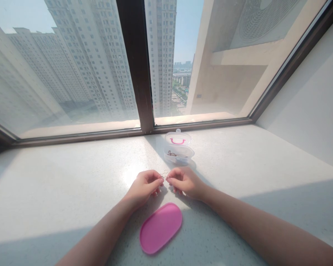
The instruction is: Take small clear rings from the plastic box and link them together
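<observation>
My left hand (pixel 144 186) and my right hand (pixel 184 181) meet over a white stone window sill (pixel 72 184), fingertips pinched together on a tiny thin ring-like thing (pixel 164 175) that is too small to name. Just beyond them stands a small clear plastic box (pixel 179 152) with its lid (pixel 178 138) swung open; a pink clasp shows on the lid and a few small dark items lie inside. A pink oval mat (pixel 161 228) lies flat on the sill just in front of my hands, between my forearms.
A dark window frame (pixel 134 66) with a central post runs along the sill's far edge, with tall buildings outside. A white wall (pixel 308 103) closes the right side. Bright sun falls across the sill's middle; the near part is in shadow.
</observation>
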Tool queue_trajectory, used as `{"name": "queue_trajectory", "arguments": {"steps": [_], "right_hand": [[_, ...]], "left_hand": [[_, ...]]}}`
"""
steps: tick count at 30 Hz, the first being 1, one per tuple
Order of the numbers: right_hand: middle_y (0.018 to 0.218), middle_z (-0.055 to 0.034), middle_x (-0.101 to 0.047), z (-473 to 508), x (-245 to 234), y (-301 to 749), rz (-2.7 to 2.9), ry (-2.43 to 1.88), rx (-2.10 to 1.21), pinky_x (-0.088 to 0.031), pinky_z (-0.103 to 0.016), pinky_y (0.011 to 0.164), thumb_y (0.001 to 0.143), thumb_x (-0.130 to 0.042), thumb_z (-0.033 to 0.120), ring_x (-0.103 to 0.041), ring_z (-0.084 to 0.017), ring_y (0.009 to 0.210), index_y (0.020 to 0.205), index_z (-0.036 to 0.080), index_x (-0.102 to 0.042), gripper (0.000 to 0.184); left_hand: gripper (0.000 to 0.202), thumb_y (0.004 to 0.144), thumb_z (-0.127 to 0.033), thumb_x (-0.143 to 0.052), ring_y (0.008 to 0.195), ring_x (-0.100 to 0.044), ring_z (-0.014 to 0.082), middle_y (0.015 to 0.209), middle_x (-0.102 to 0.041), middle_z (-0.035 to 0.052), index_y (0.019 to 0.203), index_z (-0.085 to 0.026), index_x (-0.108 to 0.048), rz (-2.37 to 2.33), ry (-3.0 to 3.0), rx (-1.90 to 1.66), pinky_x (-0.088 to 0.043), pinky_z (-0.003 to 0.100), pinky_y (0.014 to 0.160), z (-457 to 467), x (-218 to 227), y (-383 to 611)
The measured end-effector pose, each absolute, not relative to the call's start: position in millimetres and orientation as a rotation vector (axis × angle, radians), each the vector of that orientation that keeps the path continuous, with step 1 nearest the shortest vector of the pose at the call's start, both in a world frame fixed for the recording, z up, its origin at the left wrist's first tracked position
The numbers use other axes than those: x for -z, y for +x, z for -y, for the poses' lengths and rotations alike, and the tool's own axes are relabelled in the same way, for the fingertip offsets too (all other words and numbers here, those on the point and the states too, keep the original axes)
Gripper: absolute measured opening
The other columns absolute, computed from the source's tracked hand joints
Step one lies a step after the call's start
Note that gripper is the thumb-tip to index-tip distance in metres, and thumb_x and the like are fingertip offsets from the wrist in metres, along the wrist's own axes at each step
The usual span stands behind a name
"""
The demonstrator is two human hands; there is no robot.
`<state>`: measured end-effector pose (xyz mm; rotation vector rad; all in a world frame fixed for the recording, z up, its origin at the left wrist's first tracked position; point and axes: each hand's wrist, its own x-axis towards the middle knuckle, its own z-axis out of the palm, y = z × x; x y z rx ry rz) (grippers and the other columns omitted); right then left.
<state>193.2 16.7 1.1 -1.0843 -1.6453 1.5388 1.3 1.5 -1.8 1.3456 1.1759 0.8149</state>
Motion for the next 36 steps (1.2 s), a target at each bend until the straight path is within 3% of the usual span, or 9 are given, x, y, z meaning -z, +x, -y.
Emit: {"name": "queue_trajectory", "arguments": {"steps": [21,36], "right_hand": [[0.051,0.0017,-0.056,-19.2,5.9,194.0,1.643,-1.057,-1.522,-0.033,-0.015,0.034,0.08,-0.061,0.026,-0.048,-0.007,0.038,0.079,0.012,-0.063,0.014],[0.053,0.0013,-0.056,-20.4,9.8,193.4,1.627,-1.019,-1.546,-0.038,-0.017,0.037,0.079,-0.063,0.029,-0.051,-0.008,0.041,0.076,0.013,-0.062,0.017]], "left_hand": [[0.025,0.08,-0.038,-0.064,0.049,-0.051,0.009,0.063,-0.062,0.0012,0.075,-0.013,-0.062,-1.163,1.331,-0.817,-0.041,0.022,0.05,-2.2,0.8,2.4],[0.025,0.078,-0.037,-0.065,0.047,-0.049,0.0089,0.059,-0.06,0.0,0.072,-0.013,-0.062,-1.153,1.303,-0.833,-0.04,0.021,0.049,-2.9,-0.1,2.7]]}}
